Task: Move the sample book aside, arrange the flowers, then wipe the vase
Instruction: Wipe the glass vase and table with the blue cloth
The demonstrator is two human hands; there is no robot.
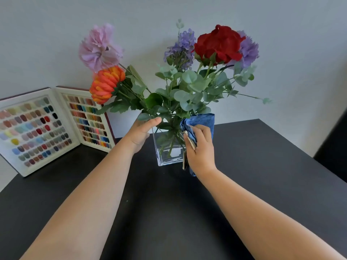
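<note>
A clear square glass vase (pixel 167 156) stands on the black table (pixel 253 166), holding several flowers: a red bloom (pixel 219 44), purple ones, a pink one (pixel 99 47), an orange one (pixel 107 84) and green leaves. My left hand (pixel 140 134) grips the vase's upper left rim among the stems. My right hand (pixel 201 147) presses a blue cloth (pixel 204 121) against the vase's right side; a small tag hangs from the cloth. The open sample book (pixel 47 126), full of coloured swatches, stands at the table's left rear against the wall.
A pale wall rises right behind the table. A dark object sits at the far right edge (pixel 336 147). The table's right edge runs diagonally toward me.
</note>
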